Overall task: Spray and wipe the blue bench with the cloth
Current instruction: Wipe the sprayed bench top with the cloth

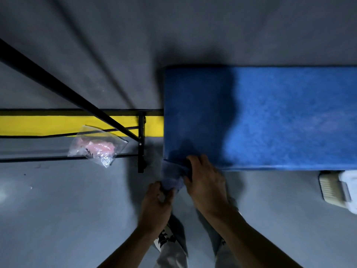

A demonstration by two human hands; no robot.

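Blue padding covers the one bench [280,117] in front of us; it runs off the right edge of the view, and its left end sits in shadow. We have two hands in view and one cloth [172,176], a pale bluish-grey rag bunched at the bench's near left corner. Our right hand [205,180] lies over that corner, its fingers curled round the upper part of the cloth where it meets the padded edge. Our left hand [157,204] is below and just beside it, off the bench, pinching the lower end of the same cloth between thumb and fingers. So both hands grasp the single cloth, which hangs partly over the bench's corner and partly above the floor [58,209].

On the grey floor to the left we count one yellow stripe [58,122] running up to the bench's end. One black metal frame [141,144] of thin bars crosses it, with a long diagonal bar reaching to the upper left. One clear plastic bag [96,146] with something pink inside rests against those bars. At the right edge, below the bench, one white-and-cream object [336,188] lies on the floor; we cannot tell what it is. Beneath our arms, grey trousers [172,256] show.
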